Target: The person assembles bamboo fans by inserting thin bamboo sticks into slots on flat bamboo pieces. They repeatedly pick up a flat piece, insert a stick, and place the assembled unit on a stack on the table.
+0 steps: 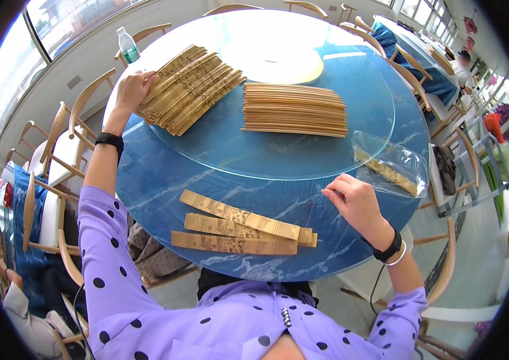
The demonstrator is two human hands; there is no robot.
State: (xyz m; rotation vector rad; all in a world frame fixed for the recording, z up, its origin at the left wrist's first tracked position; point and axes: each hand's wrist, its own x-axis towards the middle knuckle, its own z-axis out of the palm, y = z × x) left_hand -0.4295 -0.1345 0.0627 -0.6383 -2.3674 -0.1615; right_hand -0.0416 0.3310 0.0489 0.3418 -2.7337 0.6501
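My left hand (pixel 133 93) reaches to the far left of the table, its fingers closed on the end of a gold paper sleeve in a fanned pile of long printed sleeves (pixel 191 90). To the right of that pile lies a row of wooden chopsticks (pixel 294 110), side by side on the glass turntable. My right hand (pixel 353 201) hovers over the table's right side, fingers curled together with nothing visible in them. Several loose gold sleeves (pixel 233 243) overlap near the front edge. Beyond my right hand rests a clear plastic bag (pixel 407 159) with a narrow gold sleeve in it.
The round glass turntable (pixel 218 165) rises above the blue marbled table (pixel 140 198). A plastic bottle (pixel 128 45) stands at the far left rim. Wooden chairs (pixel 89 99) surround the table. Other people sit farther off, at lower left and far right.
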